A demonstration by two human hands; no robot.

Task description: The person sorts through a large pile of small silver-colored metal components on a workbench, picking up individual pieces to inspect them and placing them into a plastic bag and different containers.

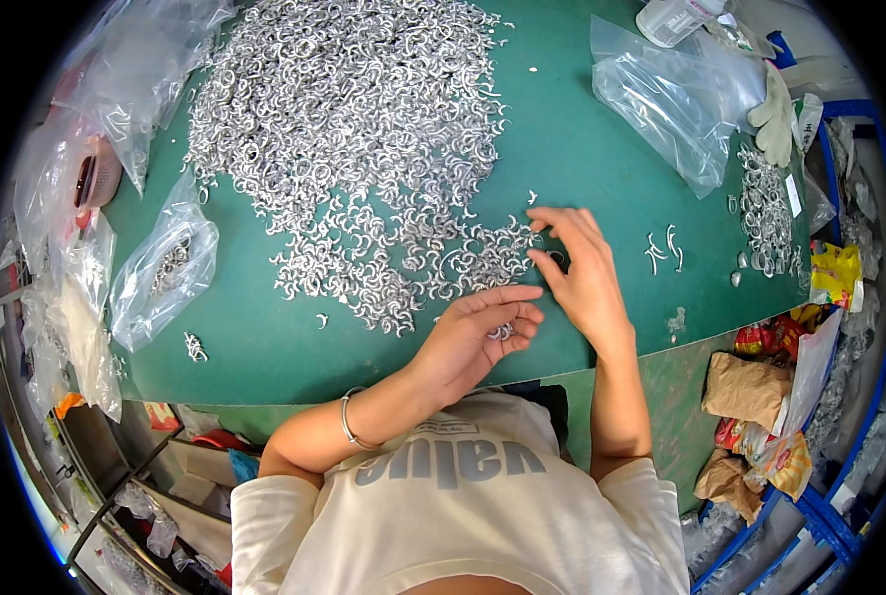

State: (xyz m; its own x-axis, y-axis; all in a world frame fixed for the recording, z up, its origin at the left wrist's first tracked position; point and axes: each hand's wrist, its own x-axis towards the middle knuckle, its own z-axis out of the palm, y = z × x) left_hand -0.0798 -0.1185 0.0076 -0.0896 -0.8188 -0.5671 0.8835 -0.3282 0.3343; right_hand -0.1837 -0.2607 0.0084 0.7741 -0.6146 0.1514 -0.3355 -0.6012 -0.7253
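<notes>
A big heap of small curved silver metal pieces [344, 99] covers the table's far middle, and a looser spread of them [383, 268] reaches toward me. At the near edge of that spread, my left hand [477, 332] is turned partly palm up. Its fingers curl around a few silver pieces [502, 331], which show between them. My right hand [584, 278] is beside it at the right end of the spread, with thumb and fingertips apart. Nothing shows gripped between them, though a small dark curved piece lies by the thumb.
On the green table [562, 119] lie clear plastic bags [651, 99], a bag with silver pieces [170, 268], and a group of silver rings [765, 213] at right. A glove [773, 119] and a white bottle [673, 20] are far right. Blue shelving [884, 327] stands right.
</notes>
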